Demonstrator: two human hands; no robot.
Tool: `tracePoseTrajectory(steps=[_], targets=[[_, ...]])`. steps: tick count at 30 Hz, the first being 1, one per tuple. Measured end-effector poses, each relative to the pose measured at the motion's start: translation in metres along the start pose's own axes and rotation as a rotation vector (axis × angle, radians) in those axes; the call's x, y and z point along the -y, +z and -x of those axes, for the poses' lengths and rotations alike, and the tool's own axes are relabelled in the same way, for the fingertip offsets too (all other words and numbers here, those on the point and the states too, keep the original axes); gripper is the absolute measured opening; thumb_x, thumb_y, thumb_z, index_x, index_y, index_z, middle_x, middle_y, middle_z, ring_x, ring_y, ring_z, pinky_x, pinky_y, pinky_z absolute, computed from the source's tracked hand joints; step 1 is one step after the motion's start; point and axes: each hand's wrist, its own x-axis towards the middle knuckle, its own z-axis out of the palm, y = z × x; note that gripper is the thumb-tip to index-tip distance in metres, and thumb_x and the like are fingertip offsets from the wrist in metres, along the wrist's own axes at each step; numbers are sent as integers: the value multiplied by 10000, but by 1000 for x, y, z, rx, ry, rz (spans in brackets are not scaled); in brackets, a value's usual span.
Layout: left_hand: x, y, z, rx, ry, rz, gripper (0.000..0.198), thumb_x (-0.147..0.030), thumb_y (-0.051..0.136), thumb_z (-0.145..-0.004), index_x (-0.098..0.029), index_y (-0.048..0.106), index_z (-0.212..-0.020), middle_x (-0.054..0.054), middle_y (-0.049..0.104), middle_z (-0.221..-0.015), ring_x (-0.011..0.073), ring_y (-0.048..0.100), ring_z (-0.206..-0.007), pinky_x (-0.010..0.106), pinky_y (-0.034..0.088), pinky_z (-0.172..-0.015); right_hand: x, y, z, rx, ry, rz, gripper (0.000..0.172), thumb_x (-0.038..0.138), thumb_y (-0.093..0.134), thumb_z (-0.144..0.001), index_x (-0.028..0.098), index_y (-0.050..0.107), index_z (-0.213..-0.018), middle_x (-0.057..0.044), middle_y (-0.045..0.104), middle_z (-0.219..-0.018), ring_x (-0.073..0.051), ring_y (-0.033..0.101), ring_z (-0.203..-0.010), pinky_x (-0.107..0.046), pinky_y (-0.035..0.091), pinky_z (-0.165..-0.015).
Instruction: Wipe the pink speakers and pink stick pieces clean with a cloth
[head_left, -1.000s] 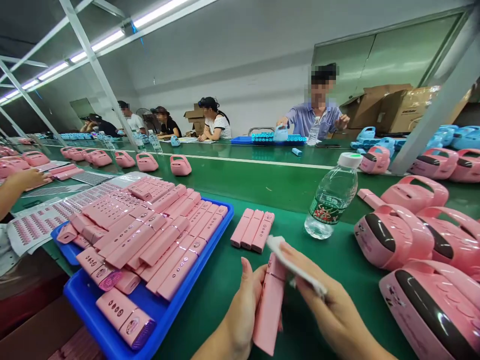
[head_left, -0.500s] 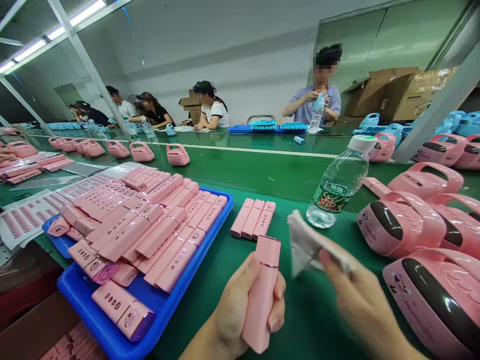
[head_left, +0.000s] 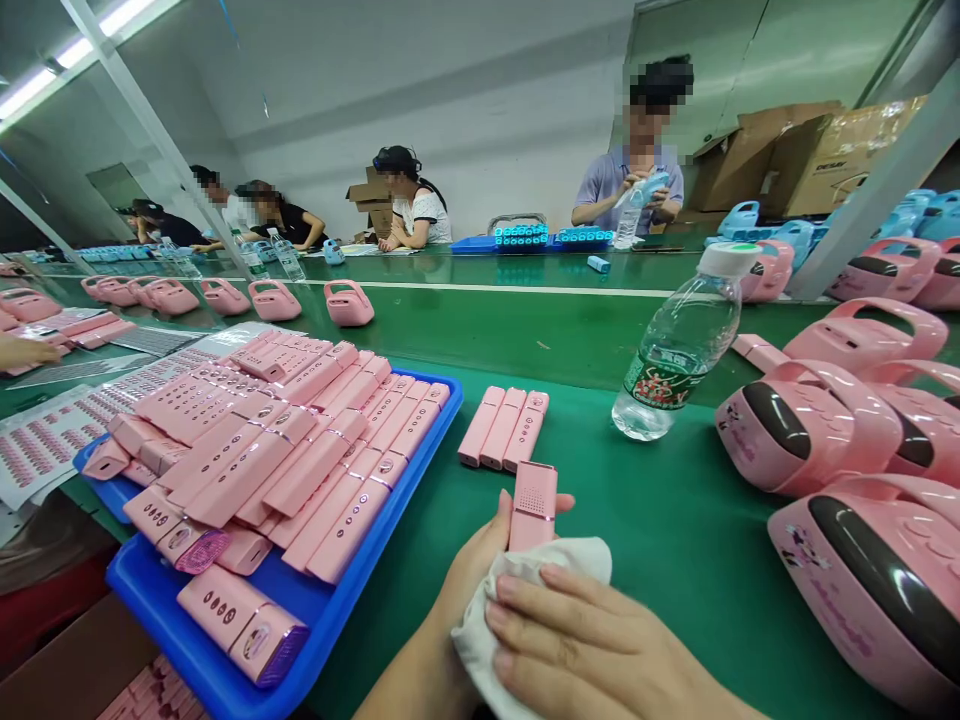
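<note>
Low in the centre, my left hand (head_left: 474, 580) is closed around a pink handheld microphone (head_left: 534, 505), its far end with a patch of small holes facing up. My right hand (head_left: 577, 640) presses a white cloth (head_left: 480, 625) over the lower part of that microphone, fingers together across the cloth. The cloth hides the microphone's near end and most of my left fingers. Just beyond my hands, three similar pink microphones (head_left: 502, 428) lie side by side on the green table (head_left: 645, 540).
To the left, a blue tray (head_left: 397, 510) carries a heap of pink microphones (head_left: 285, 430). A clear water bottle (head_left: 671, 350) stands right of centre. Pink speakers with handles (head_left: 862, 590) line the right side. Across the table, co-workers sit; one person (head_left: 630, 180) handles a light-blue item.
My right hand has brought the cloth left and down onto the microphone. In my left hand the microphone has turned, so its holes now show. The view has shifted slightly.
</note>
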Motion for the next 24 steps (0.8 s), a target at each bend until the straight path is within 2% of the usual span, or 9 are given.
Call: tracePoseTrajectory(steps=[2,6,11,13,16,18,20,22,24], targets=[[0,2,2,-49,-25,88,529,-531,303,-879,-117,631,-865,5,529,-576,45,478,-428,133,363,-410,-6,-6,-3,-49,75,-14,438,466,495,-845,220,584,-1197,-74,617,-1195,-299,507,-1164,-440,440,-967],[2,2,4,75,-20,51,405,-433,441,-849,-92,576,-677,15,508,-610,35,418,-384,128,294,-319,-16,-20,-12,-136,201,-46,459,478,496,-842,215,571,-1211,-72,634,-1172,-298,537,-1132,-432,447,-956],[5,2,2,-29,106,-51,338,-389,449,-854,-90,605,-835,71,587,-731,127,559,-574,190,433,-407,-18,-19,-12,-81,266,-42,393,327,403,-918,234,477,-1292,-51,545,-1288,-249,523,-1156,-382,442,-963],[6,3,0,-101,138,-50,303,-358,454,-861,-104,604,-930,58,593,-722,138,569,-613,214,461,-462,-14,-13,-7,38,95,22,399,235,375,-924,210,439,-1317,-57,443,-1375,-228,420,-1246,-367,377,-1017],[4,2,-2,-85,74,54,292,-325,460,-869,-101,608,-986,41,600,-696,110,577,-625,203,469,-579,-3,-4,0,231,-356,128,386,248,345,-936,123,476,-1276,-89,433,-1376,-238,285,-1317,-407,221,-1091],[2,-1,-3,-30,-66,120,376,-410,454,-863,-98,617,-995,37,595,-642,97,578,-589,187,454,-583,1,-1,0,371,-599,175,356,258,352,-947,118,521,-1227,-63,487,-1332,-214,290,-1314,-387,160,-1107],[1,-3,-2,20,-160,152,478,-527,453,-825,-98,622,-951,15,555,-564,81,542,-507,165,422,-503,0,-2,-5,442,-685,178,325,249,386,-943,119,553,-1189,-45,512,-1307,-183,325,-1298,-346,149,-1110],[2,-5,-1,65,-161,165,481,-548,469,-803,-94,617,-856,10,534,-567,56,480,-446,131,344,-399,-9,-5,-10,369,-540,99,327,263,419,-926,122,567,-1180,-59,511,-1310,-191,360,-1282,-347,195,-1103],[4,-5,1,128,-121,159,415,-492,497,-806,-92,596,-758,20,532,-625,35,430,-424,112,271,-331,-22,-10,-14,152,-164,-14,338,275,423,-916,161,552,-1206,-62,522,-1306,-215,427,-1241,-379,303,-1063]])
